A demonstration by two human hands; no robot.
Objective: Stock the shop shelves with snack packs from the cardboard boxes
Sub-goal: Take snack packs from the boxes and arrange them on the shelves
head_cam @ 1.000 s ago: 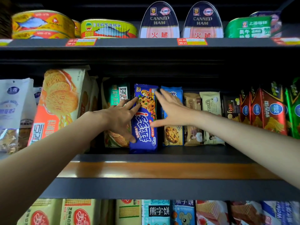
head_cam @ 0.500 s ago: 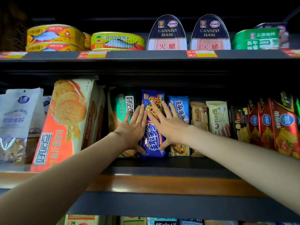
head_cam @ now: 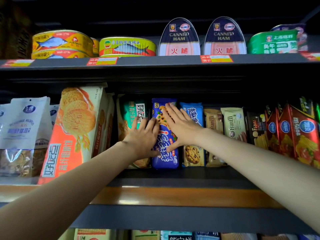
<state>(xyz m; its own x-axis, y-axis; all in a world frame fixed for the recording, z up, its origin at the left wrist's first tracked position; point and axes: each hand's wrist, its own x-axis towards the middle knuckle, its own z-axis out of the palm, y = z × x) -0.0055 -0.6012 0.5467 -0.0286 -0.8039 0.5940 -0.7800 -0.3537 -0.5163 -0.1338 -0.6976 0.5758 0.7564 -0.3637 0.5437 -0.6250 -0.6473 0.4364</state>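
shelf (head_cam: 173, 172) | blue cookie pack (head_cam: 165, 153) upright | left hand (head_cam: 143, 135), right hand (head_cam: 181, 129) pressing flat

Both bare arms reach forward and up, converging toward the middle. The left hand (head_cam: 144, 138) lies flat with palm forward, its fingers (head_cam: 152, 122) straight and close together, thumb down at the lower edge. The right hand (head_cam: 180, 126) is also flat, its fingers (head_cam: 168, 110) spread and angled up to the left, its thumb stretched downward

Both hands, left hand (head_cam: 144, 137) and right hand (head_cam: 181, 127), have pressed the blue cookie pack (head_cam: 165, 153) deeper into the row
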